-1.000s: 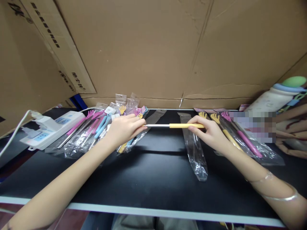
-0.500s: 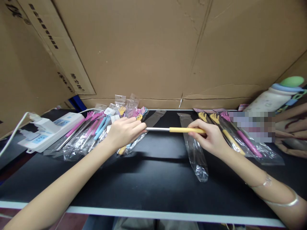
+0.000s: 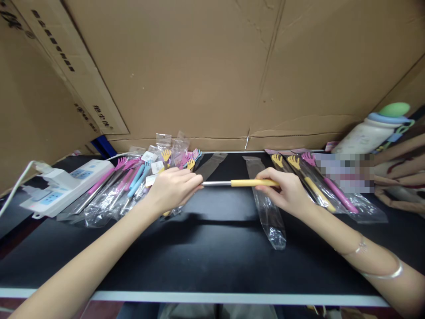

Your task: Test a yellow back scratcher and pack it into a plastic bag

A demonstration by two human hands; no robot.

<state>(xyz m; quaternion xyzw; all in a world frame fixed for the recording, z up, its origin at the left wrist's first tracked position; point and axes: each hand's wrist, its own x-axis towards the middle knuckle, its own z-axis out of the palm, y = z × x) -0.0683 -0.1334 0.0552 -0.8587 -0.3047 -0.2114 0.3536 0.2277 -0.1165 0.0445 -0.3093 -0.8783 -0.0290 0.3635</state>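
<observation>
A back scratcher (image 3: 246, 182) with a yellow grip and a thin metal rod is held level above the black table (image 3: 212, 261). My left hand (image 3: 175, 188) is closed around the rod's end, so the claw head is hidden. My right hand (image 3: 285, 188) pinches the yellow grip near its far end. Beneath the right hand lies a clear plastic sleeve (image 3: 270, 221), flat on the table. Another clear sleeve (image 3: 212, 165) is behind, by the left fingers. Bagged back scratchers in pink, blue and yellow (image 3: 128, 181) are heaped left of my left hand.
Several bagged scratchers (image 3: 338, 192) lie right of my right hand. A white power strip (image 3: 71, 186) sits at the left. Cardboard walls (image 3: 199, 71) stand behind and left. At the right are a tilted bottle (image 3: 370, 135) and part of another person's hand (image 3: 398, 177).
The whole view has shifted slightly. Both hands keep the same hold on the back scratcher, with no clear movement against the table.
</observation>
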